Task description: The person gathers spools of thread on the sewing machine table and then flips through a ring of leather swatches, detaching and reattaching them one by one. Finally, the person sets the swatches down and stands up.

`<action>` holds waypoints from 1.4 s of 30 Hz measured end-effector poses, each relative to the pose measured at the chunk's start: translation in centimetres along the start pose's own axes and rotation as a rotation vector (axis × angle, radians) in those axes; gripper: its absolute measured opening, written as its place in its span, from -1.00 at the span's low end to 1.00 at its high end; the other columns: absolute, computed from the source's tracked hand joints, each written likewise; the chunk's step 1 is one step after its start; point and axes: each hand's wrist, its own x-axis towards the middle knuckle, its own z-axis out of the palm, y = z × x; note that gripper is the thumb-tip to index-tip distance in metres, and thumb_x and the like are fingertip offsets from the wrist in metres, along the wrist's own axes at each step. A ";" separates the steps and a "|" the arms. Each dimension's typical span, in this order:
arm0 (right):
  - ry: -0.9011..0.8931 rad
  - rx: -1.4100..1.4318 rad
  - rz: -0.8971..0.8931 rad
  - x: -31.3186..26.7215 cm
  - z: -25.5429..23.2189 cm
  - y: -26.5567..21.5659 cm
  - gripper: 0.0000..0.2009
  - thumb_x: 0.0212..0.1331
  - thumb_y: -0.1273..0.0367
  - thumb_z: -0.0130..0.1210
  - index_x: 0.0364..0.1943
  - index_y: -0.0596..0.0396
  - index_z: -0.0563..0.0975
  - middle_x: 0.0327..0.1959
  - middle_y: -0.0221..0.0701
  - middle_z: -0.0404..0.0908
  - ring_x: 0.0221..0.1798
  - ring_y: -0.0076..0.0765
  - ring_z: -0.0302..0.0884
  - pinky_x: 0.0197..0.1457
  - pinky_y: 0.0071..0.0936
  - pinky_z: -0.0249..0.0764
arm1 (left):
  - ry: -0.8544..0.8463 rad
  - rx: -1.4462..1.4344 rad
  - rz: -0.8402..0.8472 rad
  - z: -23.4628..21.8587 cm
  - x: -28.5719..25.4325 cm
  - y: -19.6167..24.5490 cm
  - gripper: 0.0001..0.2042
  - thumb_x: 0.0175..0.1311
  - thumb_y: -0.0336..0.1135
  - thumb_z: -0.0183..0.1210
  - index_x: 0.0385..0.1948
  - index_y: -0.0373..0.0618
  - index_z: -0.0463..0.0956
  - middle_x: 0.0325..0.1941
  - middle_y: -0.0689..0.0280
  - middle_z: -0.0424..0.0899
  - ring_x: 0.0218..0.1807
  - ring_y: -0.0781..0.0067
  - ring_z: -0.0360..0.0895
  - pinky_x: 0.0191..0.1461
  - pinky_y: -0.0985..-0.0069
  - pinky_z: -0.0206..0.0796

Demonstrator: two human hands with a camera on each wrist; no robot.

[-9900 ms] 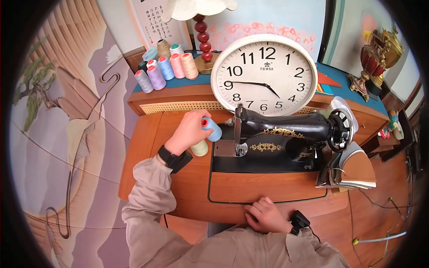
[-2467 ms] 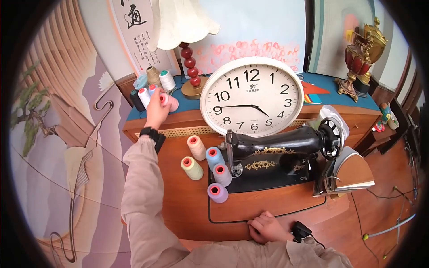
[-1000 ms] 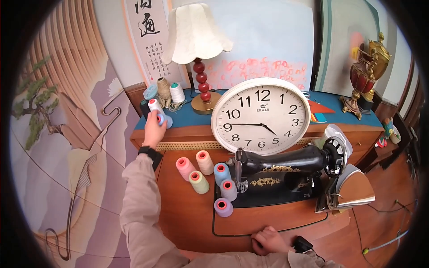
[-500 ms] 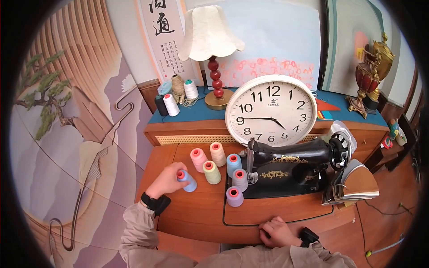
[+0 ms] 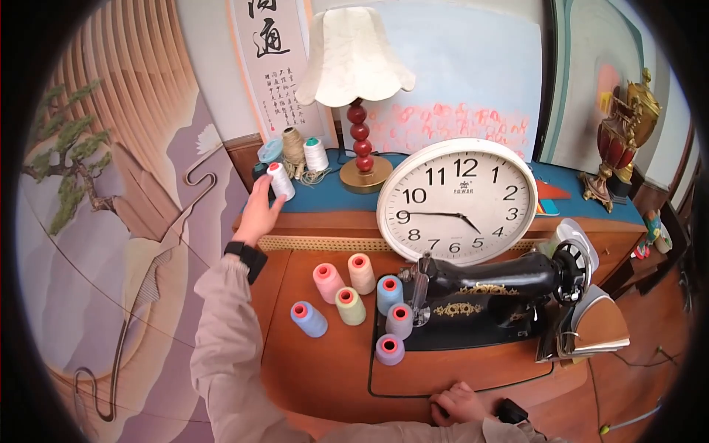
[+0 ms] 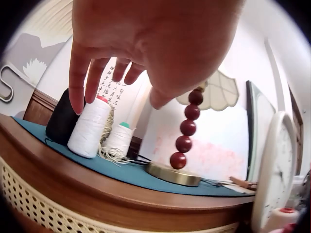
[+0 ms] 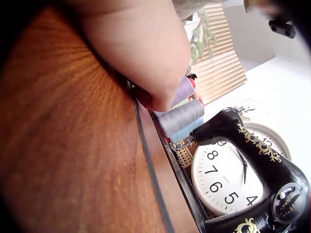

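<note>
My left hand (image 5: 258, 213) reaches over the shelf's front edge, fingertips right at a white thread spool (image 5: 282, 186) with a red top. In the left wrist view its fingers hang fairly straight, thumb apart, around nothing. Beside that spool (image 6: 90, 128) stands a black one (image 6: 62, 119). On the sewing table are pink (image 5: 328, 284), peach (image 5: 361, 275), pale green (image 5: 351, 306) and blue (image 5: 310, 320) spools. Light blue (image 5: 390, 295), grey (image 5: 399, 322) and purple (image 5: 390, 351) ones line the machine's left end. My right hand (image 5: 459, 404) rests loosely curled at the table's front edge, holding nothing.
A black sewing machine (image 5: 495, 275) stands before a big wall clock (image 5: 458, 199). The shelf (image 5: 325, 203) also bears a lamp (image 5: 362, 140), a beige spool (image 5: 293, 151) and a green-topped white one (image 5: 316, 156). Swatch books (image 5: 594, 325) sit at the right.
The grey, purple, peach, pink and blue spools have gone from the shelf to the table over these frames. Lately my left hand let go of the blue spool and rose to the shelf.
</note>
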 end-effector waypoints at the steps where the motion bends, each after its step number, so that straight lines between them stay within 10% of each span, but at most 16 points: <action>1: 0.013 -0.005 -0.015 -0.1 0.2 0.3 -0.78 -0.19 0.47 0.24 -0.36 0.02 0.54 -0.58 -0.44 0.53 -0.50 -0.32 0.50 -0.26 -0.46 0.35 | 0.009 -0.004 -0.002 0.4 1.2 0.2 -0.49 0.26 -0.24 0.20 0.18 -0.26 0.28 0.22 -0.01 0.34 0.11 0.04 0.47 0.12 0.27 0.38; 6: -0.013 0.104 0.063 0.0 -0.4 0.3 -0.78 -0.16 0.42 0.28 -0.33 0.00 0.58 -0.58 -0.46 0.52 -0.49 -0.29 0.49 -0.20 -0.40 0.38 | -0.215 0.098 -0.356 3.6 4.0 -0.4 -0.41 0.16 -0.45 0.20 0.26 -0.17 0.19 0.30 0.05 0.26 0.14 -0.10 0.42 0.18 0.13 0.33; 15: -0.053 0.138 0.043 -0.6 0.3 1.3 -0.77 -0.21 0.46 0.27 -0.36 -0.01 0.56 -0.59 -0.48 0.51 -0.50 -0.31 0.49 -0.22 -0.40 0.37 | -0.140 0.018 -0.223 3.6 2.4 1.3 -0.65 0.07 -0.51 0.24 -0.10 -0.13 0.36 0.00 0.05 0.40 -0.02 -0.16 0.45 0.02 0.13 0.35; 26: 0.039 0.041 -0.002 0.2 -0.2 -0.1 -0.82 -0.14 0.47 0.23 -0.37 0.03 0.54 -0.55 -0.41 0.56 -0.48 -0.30 0.54 -0.24 -0.41 0.39 | -0.293 -0.275 -0.175 -6.8 -6.4 8.3 -0.71 -0.04 -0.51 0.31 -0.25 -0.26 0.46 -0.18 0.05 0.50 -0.10 -0.10 0.50 -0.06 0.24 0.37; 34: 0.033 0.033 0.014 0.6 -0.8 -0.8 -0.84 -0.12 0.47 0.23 -0.38 0.03 0.55 -0.57 -0.41 0.53 -0.49 -0.29 0.53 -0.25 -0.40 0.38 | -0.595 -0.499 -0.227 -8.9 -11.6 11.7 -0.75 0.02 -0.48 0.32 -0.25 -0.24 0.49 -0.31 0.15 0.57 -0.34 0.29 0.58 -0.27 0.44 0.42; 42: 0.007 0.003 0.048 0.7 -0.6 -0.9 -0.85 -0.13 0.47 0.23 -0.41 0.02 0.54 -0.57 -0.40 0.55 -0.49 -0.28 0.53 -0.24 -0.41 0.39 | -0.289 -0.825 -0.467 -8.3 -9.7 7.4 -0.85 0.24 -0.39 0.18 -0.37 -0.30 0.63 -0.42 0.35 0.69 -0.32 0.61 0.56 -0.20 0.61 0.40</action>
